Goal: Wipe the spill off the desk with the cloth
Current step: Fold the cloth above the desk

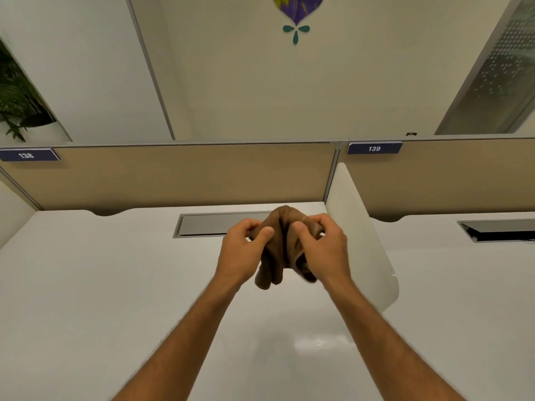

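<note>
A bunched brown cloth [282,250] hangs in the air above the white desk [115,285]. My left hand [243,253] grips its left side and my right hand [321,250] grips its right side, thumbs on top. A loose end of the cloth droops below the hands. A faint shiny patch [315,342] lies on the desk near the front, right of centre; whether it is liquid or a light reflection is unclear.
A grey cable-tray lid [220,224] is set into the desk behind the hands. A tan partition [173,175] closes the back. A white curved divider [362,235] stands at the right, with the neighbouring desk [463,285] beyond it.
</note>
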The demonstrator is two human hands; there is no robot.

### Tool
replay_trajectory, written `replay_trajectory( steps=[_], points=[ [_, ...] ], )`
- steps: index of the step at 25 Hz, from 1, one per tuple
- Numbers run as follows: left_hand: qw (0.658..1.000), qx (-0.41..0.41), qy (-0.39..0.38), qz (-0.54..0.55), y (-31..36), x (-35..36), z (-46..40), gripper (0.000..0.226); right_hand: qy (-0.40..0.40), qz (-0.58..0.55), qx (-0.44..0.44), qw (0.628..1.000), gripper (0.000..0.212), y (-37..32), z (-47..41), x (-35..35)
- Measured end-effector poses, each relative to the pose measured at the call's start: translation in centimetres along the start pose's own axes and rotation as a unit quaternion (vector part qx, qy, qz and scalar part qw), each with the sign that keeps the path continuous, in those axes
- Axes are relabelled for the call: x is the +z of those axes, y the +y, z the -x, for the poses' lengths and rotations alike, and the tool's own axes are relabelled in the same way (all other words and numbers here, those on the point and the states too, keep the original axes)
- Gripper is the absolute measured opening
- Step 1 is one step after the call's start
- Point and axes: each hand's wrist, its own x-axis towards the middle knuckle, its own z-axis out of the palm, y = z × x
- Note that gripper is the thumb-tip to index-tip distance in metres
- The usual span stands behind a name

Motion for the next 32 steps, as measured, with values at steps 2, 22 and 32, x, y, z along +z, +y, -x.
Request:
replay_trajectory(
  steps=[2, 22, 32],
  points=[
    [0.997, 0.051, -0.053, 0.002, 0.3, 0.2, 0.3, 0.022, -0.044, -0.089, 0.063, 0.993, 0.046, -0.4, 1.2, 1.0],
    [0.927, -0.303, -0.143, 0.167, -17.1, 8.3, -4.2, 0.029, -0.027, -0.036, 0.29, 0.956, 0.035, 19.3, -2.2, -0.4],
    [0.951, -0.274, -0.131, 0.055, -26.5, 20.0, -9.6, 0.034, -0.009, 0.125, 0.132, 0.983, 0.034, 32.2, -6.7, -0.5]
  ],
)
